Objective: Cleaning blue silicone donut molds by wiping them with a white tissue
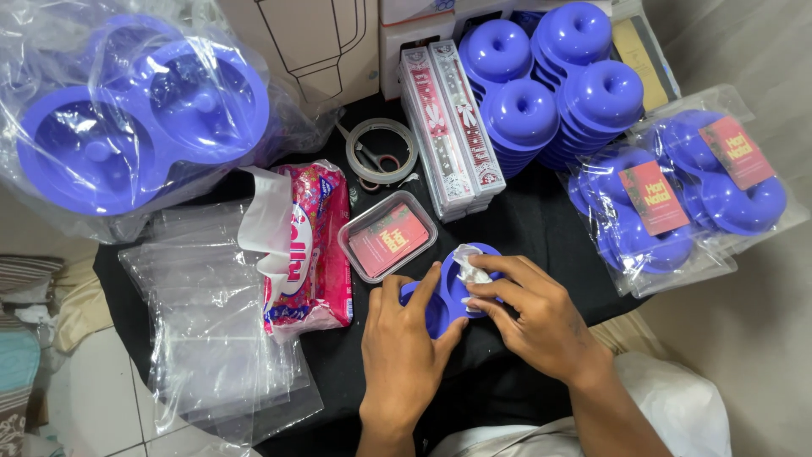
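Head view, the work: a blue doughnut-shaped mould tray (448, 292) lies on the black table (541, 228), near the person and a little right of the middle.
Left hand (406, 338): wrapped over the tray's near-left edge, thumb up along its rim, pinning it to the table.
Right hand (529, 317): fingers pinched on a small white tissue (468, 269), pressing it into the tray's far cup.
How the tray should handle: I'd judge it light, moulded plastic, stiff enough to keep its shape, with a glossy skin that could slide on the cloth unless held down.
Where to grip: the flat rim between and around the cups looks the surest hold; the rounded domes give fingers little to bite on.
The tissue: soft, crumpled, nearly weightless; fingertips suffice.
Just beyond the hands: a clear lidded box of red cards (387, 237), and left of it a pink tissue pack (317, 245) with a sheet sticking out.
Near left: a stack of clear plastic bags (203, 313).
Far side: a tape roll (381, 151), long patterned boxes (452, 127), and stacked blue trays (541, 80).
Right: bagged trays with red cards (677, 203).
Far left: more trays in a big clear bag (135, 110).
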